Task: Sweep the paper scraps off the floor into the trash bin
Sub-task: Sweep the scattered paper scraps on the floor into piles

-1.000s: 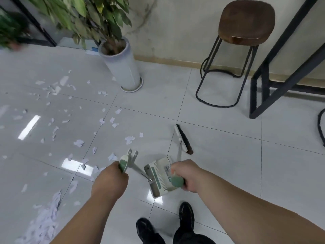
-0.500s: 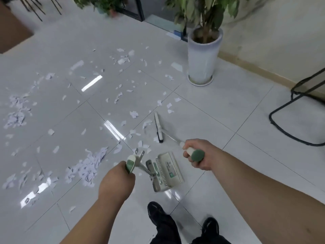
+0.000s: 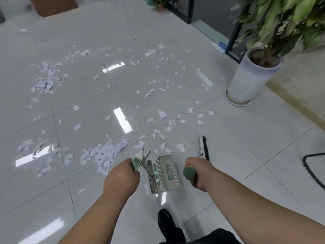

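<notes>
Dustpan [image 3: 166, 173]: between the two hands, low to the floor [image 3: 246, 138]; whether it touches the tiles I cannot tell.
Left hand [image 3: 123, 175]: just left of the dustpan, fingers curled tight round its green grip.
Right hand [image 3: 198, 171]: just right of the dustpan, fingers clamped round the broom grip.
Broom [image 3: 204, 147]: head beyond the dustpan, to its right.
Scraps [image 3: 105, 154]: a pile just left of the dustpan, loose pieces strewn beyond it.
Pot [image 3: 251, 76]: well beyond the dustpan, to its right.

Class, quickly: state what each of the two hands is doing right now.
Left hand: closed, holding the dustpan handle.
Right hand: closed, holding the broom handle.
</notes>
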The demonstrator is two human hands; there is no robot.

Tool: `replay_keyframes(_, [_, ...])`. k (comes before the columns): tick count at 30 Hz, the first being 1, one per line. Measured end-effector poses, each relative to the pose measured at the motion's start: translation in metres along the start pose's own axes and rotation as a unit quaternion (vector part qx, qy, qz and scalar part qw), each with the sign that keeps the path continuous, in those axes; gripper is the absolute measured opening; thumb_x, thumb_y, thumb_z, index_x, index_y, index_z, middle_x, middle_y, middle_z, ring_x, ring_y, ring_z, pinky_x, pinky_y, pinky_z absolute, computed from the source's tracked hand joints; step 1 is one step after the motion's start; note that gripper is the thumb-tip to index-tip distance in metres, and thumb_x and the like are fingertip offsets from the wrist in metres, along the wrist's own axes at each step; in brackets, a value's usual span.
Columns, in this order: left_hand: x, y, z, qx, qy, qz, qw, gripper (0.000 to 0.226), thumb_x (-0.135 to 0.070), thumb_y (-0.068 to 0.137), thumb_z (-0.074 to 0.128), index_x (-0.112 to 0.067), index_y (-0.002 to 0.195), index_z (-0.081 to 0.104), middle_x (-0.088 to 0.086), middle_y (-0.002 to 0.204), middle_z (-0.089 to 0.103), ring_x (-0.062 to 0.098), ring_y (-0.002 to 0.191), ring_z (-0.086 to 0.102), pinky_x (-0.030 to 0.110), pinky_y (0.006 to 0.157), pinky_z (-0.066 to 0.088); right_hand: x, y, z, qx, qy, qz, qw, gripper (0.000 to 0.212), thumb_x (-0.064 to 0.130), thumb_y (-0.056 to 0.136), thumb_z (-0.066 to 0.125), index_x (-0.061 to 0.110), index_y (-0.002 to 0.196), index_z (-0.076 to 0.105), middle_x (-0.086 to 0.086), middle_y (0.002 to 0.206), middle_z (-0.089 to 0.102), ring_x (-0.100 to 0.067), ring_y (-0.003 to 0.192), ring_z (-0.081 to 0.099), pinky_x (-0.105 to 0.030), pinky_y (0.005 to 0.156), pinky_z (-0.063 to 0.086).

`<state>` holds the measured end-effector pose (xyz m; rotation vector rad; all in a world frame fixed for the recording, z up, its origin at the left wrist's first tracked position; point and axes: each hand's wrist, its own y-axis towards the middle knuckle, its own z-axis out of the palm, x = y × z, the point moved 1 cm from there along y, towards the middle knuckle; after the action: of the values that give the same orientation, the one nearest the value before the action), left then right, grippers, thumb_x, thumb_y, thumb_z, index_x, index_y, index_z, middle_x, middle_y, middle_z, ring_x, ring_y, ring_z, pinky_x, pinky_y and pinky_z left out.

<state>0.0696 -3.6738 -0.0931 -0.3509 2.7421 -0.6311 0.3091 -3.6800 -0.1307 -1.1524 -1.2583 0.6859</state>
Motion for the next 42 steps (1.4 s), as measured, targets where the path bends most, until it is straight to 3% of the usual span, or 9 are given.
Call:
replay_keyframes(3, [0.039, 0.011, -0.012, -0.006, -0.017, -0.032, 0.999, 0.007, -0.014, 0.087, 0.047, -0.02, 0.083, 0.049, -0.002, 0.075, 0.059, 0.018, 0.066, 0.054, 0.029, 0.054, 0.037, 0.0, 0.001, 0.062, 0.026, 0.001, 0.014, 1.0, 0.021, 0.007, 0.074, 0.058, 0.012, 0.094, 0.062, -0.015, 0.095, 0.066, -0.025, 0.069, 0.058, -0.021, 0.046, 0.044])
replay_keyframes(7, [0.089, 0.012, -0.023, -0.015, -0.048, -0.085, 0.995, 0.006, -0.014, 0.087, 0.048, -0.019, 0.083, 0.049, -0.001, 0.072, 0.059, 0.02, 0.064, 0.053, 0.029, 0.053, 0.037, 0.019, -0.001, 0.133, 0.079, 0.017, 0.026, 0.996, 0.014, 0.008, 0.075, 0.061, 0.015, 0.087, 0.062, -0.012, 0.086, 0.063, -0.023, 0.063, 0.056, -0.02, 0.041, 0.043])
replay_keyframes(13, [0.146, -0.002, -0.027, -0.042, -0.075, -0.166, 0.982, 0.005, -0.016, 0.087, 0.048, -0.019, 0.085, 0.052, -0.002, 0.074, 0.061, 0.018, 0.067, 0.057, 0.029, 0.054, 0.039, 0.05, 0.01, 0.203, 0.172, 0.046, 0.043, 0.983, 0.019, 0.012, 0.08, 0.063, 0.015, 0.099, 0.06, -0.007, 0.074, 0.063, -0.015, 0.044, 0.055, -0.017, 0.037, 0.041])
replay_keyframes(17, [0.169, -0.012, -0.025, -0.049, -0.087, -0.207, 0.973, 0.006, -0.016, 0.086, 0.047, -0.02, 0.083, 0.05, -0.002, 0.074, 0.06, 0.019, 0.069, 0.057, 0.029, 0.056, 0.04, 0.063, 0.014, 0.214, 0.211, -0.002, 0.023, 0.977, 0.008, 0.013, 0.087, 0.058, 0.013, 0.095, 0.056, -0.006, 0.061, 0.058, -0.013, 0.036, 0.047, -0.016, 0.033, 0.033])
replay_keyframes(25, [0.178, -0.039, -0.025, -0.073, -0.096, -0.275, 0.954, 0.01, -0.014, 0.087, 0.048, -0.02, 0.079, 0.046, -0.001, 0.073, 0.059, 0.02, 0.068, 0.056, 0.029, 0.054, 0.038, 0.058, -0.012, 0.205, 0.236, -0.199, -0.016, 0.951, 0.031, 0.008, 0.079, 0.06, 0.011, 0.11, 0.056, -0.009, 0.063, 0.059, -0.013, 0.037, 0.043, -0.019, 0.04, 0.03])
replay_keyframes(33, [0.135, -0.072, -0.007, -0.095, -0.13, -0.397, 0.904, 0.008, -0.014, 0.087, 0.046, -0.02, 0.082, 0.049, 0.0, 0.076, 0.061, 0.019, 0.067, 0.057, 0.027, 0.056, 0.039, 0.078, 0.002, 0.183, 0.335, -0.329, 0.033, 0.883, 0.043, 0.01, 0.076, 0.061, 0.012, 0.119, 0.055, -0.009, 0.066, 0.058, -0.015, 0.039, 0.041, -0.018, 0.036, 0.029])
replay_keyframes(42, [0.023, -0.145, 0.051, -0.129, -0.18, -0.546, 0.808, 0.01, -0.013, 0.087, 0.046, -0.02, 0.089, 0.053, 0.001, 0.077, 0.061, 0.018, 0.065, 0.056, 0.028, 0.055, 0.038, 0.108, 0.006, 0.13, 0.398, -0.511, 0.063, 0.76, 0.027, 0.012, 0.083, 0.056, 0.015, 0.109, 0.05, -0.007, 0.064, 0.052, -0.012, 0.039, 0.035, -0.016, 0.037, 0.022])
